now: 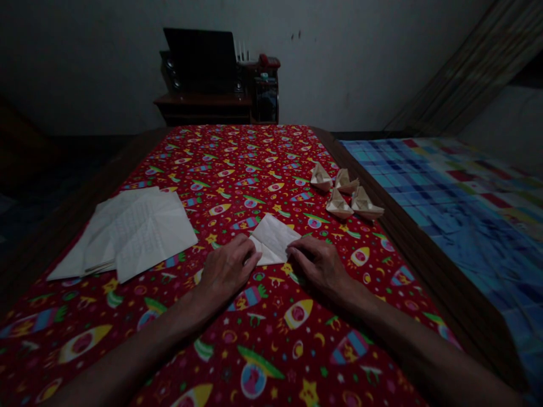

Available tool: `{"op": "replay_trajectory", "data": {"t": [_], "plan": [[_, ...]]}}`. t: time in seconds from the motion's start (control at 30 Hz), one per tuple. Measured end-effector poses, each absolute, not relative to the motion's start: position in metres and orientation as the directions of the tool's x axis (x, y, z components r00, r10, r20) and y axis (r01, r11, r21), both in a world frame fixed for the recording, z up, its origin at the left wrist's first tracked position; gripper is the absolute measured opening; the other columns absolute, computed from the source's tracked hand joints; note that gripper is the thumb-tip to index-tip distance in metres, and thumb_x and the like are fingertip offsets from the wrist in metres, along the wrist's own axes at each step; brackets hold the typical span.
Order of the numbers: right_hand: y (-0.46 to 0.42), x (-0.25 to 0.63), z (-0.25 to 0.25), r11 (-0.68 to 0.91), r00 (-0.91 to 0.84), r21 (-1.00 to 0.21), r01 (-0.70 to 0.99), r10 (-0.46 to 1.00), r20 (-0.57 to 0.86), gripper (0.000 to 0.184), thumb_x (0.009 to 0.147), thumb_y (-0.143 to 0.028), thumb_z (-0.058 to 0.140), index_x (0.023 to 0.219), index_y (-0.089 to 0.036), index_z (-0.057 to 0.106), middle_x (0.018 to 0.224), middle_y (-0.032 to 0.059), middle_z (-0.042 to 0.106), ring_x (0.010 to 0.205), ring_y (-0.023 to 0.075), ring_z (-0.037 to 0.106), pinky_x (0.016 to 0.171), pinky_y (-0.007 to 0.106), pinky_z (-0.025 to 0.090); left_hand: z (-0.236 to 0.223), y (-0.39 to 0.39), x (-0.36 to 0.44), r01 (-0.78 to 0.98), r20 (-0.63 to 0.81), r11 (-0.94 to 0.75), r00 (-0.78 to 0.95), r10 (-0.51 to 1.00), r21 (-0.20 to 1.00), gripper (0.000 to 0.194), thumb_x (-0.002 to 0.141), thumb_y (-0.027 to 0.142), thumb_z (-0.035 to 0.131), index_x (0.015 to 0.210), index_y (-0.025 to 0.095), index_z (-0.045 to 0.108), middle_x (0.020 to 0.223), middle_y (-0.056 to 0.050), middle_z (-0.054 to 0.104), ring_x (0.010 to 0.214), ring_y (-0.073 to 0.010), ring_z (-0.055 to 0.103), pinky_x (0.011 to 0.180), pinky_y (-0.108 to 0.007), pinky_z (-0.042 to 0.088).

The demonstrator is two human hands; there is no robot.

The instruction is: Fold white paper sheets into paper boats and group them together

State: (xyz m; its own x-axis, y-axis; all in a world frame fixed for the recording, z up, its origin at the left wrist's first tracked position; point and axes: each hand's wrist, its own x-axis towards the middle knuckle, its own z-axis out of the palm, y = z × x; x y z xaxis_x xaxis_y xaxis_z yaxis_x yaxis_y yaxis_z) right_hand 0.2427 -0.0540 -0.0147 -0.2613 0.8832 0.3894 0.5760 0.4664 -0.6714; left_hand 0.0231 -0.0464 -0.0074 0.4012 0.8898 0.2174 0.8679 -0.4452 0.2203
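Note:
A folded white paper (274,238) lies on the red rocket-print tablecloth (254,350) in front of me. My left hand (228,269) rests knuckles up, its fingers curled and pressed on the paper's left edge. My right hand (319,264) presses its bent fingers on the paper's right corner. Both hands pinch the same sheet flat against the cloth.
A loose stack of white sheets (129,233) lies to the left. Several folded paper boats (345,195) sit near the table's right edge. A bed with a blue checked cover (462,209) stands on the right. A dark shelf with a screen (216,79) stands by the far wall.

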Motion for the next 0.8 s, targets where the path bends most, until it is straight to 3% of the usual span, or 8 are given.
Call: {"op": "replay_trajectory", "data": {"t": [0.13,0.27,0.37,0.8], "plan": [[-0.057,0.243,-0.014,0.585,-0.395,-0.575,0.572,0.811,0.433,0.021,0.085,-0.016,0.049,0.095,-0.015,0.067,0.079,0.0057,0.063,0.069,0.0127,0.057,0.061,0.023,0.041,-0.009,-0.045,0.024,0.881,0.217,-0.441,0.402,0.889,0.173,0.022,0.092,0.036,0.042,0.081,0.020,0.053,0.084,0.000,0.057,0.068,-0.0137,0.055,0.055,-0.024,0.034],[-0.065,0.240,-0.014,0.696,-0.575,-0.315,0.646,0.714,0.398,0.025,0.086,-0.020,0.047,0.103,-0.019,0.065,0.077,0.0052,0.059,0.063,0.0127,0.049,0.054,0.024,0.032,-0.009,-0.045,0.024,0.881,0.229,-0.447,0.408,0.884,0.156,0.021,0.092,0.036,0.043,0.082,0.020,0.052,0.085,0.000,0.057,0.067,-0.0135,0.055,0.054,-0.024,0.033],[-0.068,0.238,-0.015,0.700,-0.618,-0.174,0.693,0.700,0.357,0.027,0.085,-0.022,0.048,0.106,-0.019,0.064,0.077,0.0058,0.057,0.064,0.0137,0.046,0.053,0.026,0.027,-0.009,-0.045,0.024,0.876,0.223,-0.450,0.411,0.884,0.173,0.020,0.091,0.035,0.044,0.081,0.020,0.051,0.084,0.000,0.056,0.066,-0.0131,0.054,0.054,-0.024,0.033],[-0.067,0.237,-0.018,0.690,-0.631,-0.127,0.713,0.710,0.314,0.027,0.084,-0.022,0.049,0.106,-0.020,0.062,0.078,0.0052,0.056,0.065,0.0133,0.044,0.054,0.027,0.025,-0.011,-0.044,0.023,0.835,0.254,-0.496,0.439,0.862,0.239,0.017,0.091,0.029,0.043,0.079,0.019,0.049,0.084,0.000,0.052,0.068,-0.0127,0.054,0.055,-0.023,0.037]]}}
